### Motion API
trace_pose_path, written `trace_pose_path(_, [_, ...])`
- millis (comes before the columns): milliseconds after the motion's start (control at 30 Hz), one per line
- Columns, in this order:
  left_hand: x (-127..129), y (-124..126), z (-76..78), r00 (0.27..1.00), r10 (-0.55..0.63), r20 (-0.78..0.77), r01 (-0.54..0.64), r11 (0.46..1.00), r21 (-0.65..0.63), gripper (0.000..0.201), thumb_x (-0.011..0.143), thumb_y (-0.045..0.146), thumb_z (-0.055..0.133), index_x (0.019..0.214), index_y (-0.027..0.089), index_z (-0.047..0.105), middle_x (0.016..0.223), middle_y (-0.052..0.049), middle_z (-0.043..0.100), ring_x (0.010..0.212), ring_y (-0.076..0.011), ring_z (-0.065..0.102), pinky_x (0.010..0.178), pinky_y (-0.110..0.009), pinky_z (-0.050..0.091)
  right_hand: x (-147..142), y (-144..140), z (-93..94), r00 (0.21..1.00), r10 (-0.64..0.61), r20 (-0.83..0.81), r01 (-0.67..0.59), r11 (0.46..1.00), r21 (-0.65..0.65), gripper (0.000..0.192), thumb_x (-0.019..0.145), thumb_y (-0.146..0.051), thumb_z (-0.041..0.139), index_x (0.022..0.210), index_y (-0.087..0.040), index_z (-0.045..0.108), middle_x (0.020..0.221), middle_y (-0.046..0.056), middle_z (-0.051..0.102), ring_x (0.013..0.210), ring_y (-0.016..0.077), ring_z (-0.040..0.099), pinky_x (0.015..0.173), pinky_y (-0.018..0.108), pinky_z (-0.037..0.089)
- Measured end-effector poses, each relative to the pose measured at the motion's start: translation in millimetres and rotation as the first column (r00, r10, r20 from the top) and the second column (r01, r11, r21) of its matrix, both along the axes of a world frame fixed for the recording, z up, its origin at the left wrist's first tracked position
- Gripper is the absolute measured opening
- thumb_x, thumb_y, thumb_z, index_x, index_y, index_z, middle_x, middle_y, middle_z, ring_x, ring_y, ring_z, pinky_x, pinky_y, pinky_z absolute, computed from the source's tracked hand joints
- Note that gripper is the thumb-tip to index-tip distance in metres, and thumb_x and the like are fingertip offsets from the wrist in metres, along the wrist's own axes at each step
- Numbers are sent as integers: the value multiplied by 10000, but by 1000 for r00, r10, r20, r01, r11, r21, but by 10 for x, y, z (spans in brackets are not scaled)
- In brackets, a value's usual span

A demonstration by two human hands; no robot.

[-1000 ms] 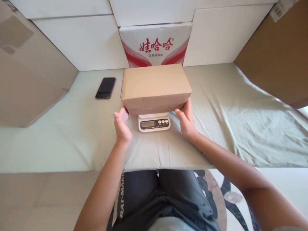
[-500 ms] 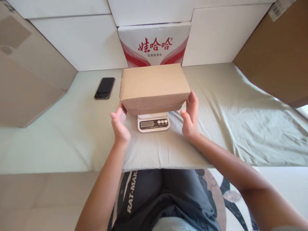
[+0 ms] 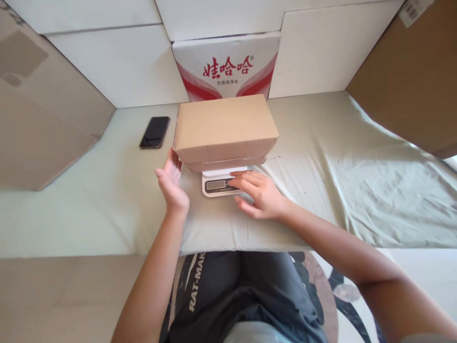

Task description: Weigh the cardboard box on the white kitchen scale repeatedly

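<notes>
Pale green cloth [image 3: 321,157] is lying under the scale [image 3: 217,183] at frame centre, bearing the box [image 3: 224,128], so you're pressing right hand [image 3: 255,193] fingers, loosely spread, lightly on its buttons while left hand [image 3: 171,178] is hovering open-palmed beside the box's corner.

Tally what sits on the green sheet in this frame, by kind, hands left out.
Plain cardboard box: 1, resting on the scale
Digital scale: 1
Black phone: 1
Printed red-and-white carton: 1, at the back
Total: 4
</notes>
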State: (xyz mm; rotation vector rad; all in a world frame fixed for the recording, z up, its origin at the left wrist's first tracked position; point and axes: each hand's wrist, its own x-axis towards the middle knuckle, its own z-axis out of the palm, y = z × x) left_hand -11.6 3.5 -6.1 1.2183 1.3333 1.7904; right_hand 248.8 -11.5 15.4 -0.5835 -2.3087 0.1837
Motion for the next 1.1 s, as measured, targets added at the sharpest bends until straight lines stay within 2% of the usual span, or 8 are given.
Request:
trace_pose_path(100, [-5, 5, 6, 1000, -5, -6, 5, 1000, 3, 1008, 939, 914, 136, 1529, 260, 627, 1662, -122, 563, 1608, -335, 454, 1345, -488, 328, -30, -14, 6, 995, -35, 89, 34, 999, 12, 299, 1019, -323, 533, 1267, -188, 630, 937, 99, 801, 823, 262, 778, 798, 446, 670])
trace_pose_path(167, [-2, 1, 15, 1000, -8, -4, 8, 1000, -1, 1023, 935, 918, 128, 1528, 252, 629, 1655, -129, 569, 1602, -338, 462, 1345, -485, 330, -32, -22, 10, 993, -50, 108, 47, 998, 31, 293, 1024, -317, 528, 1259, -179, 636, 856, 76, 787, 740, 246, 753, 746, 424, 664])
trace_pose_path(367, [23, -19, 50, 1000, -6, 18, 7, 1000, -11, 1031, 932, 923, 136, 1506, 240, 653, 1629, -136, 597, 1594, -336, 475, 1337, -483, 346, -59, -42, -1, 989, -78, 123, 71, 996, 57, 273, 1010, -311, 544, 1208, -161, 657, 858, 86, 803, 769, 273, 775, 728, 445, 672])
trace_pose_path(533, [10, -23, 55, 999, -32, -17, 31, 999, -21, 1034, 925, 924, 94, 1524, 276, 634, 1635, -105, 595, 1603, -321, 463, 1340, -470, 346, -83, -64, -28, 984, -133, 119, 136, 991, -17, 267, 987, -341, 534, 1188, -205, 646, 896, 66, 817, 776, 264, 776, 919, 499, 672])
trace_pose_path(700, [27, -33, 71, 999, -37, 13, 38, 999, -31, 959, 956, 894, 188, 1490, 253, 662, 1634, -121, 594, 1614, -322, 445, 1349, -474, 334, -96, -98, -12, 958, -177, 224, 198, 977, -77, 468, 963, -583, 521, 1100, -156, 655, 877, 117, 797, 732, 293, 742, 635, 429, 575])
trace_pose_path(967, [117, -61, 136, 995, 10, 94, -6, 999, -39, 986, 911, 937, 311, 1403, 188, 722, 1583, -184, 631, 1572, -332, 504, 1323, -467, 363, -138, -134, 78, 936, -170, 308, 203, 976, -79, 499, 949, -605, 541, 1123, -145, 631, 865, 112, 765, 784, 307, 743, 580, 394, 520])
trace_pose_path(1033, [113, -58, 122, 995, 13, 95, -9, 999, -35, 943, 904, 930, 357, 1361, 202, 745, 1564, -172, 650, 1561, -335, 516, 1320, -473, 365, -133, -119, 51, 954, -160, 253, 174, 984, -35, 475, 962, -580, 544, 1142, -147, 621, 853, 104, 758, 822, 313, 751, 627, 411, 577])
trace_pose_path(1100, [97, -43, 101, 996, 14, 87, -12, 999, -31, 936, 909, 930, 337, 1345, 212, 751, 1556, -163, 658, 1552, -339, 526, 1323, -481, 357, -118, -88, 6, 987, -121, 104, 118, 992, 36, 428, 977, -519, 545, 1188, -151, 601, 866, 92, 758, 862, 298, 757, 784, 444, 652])
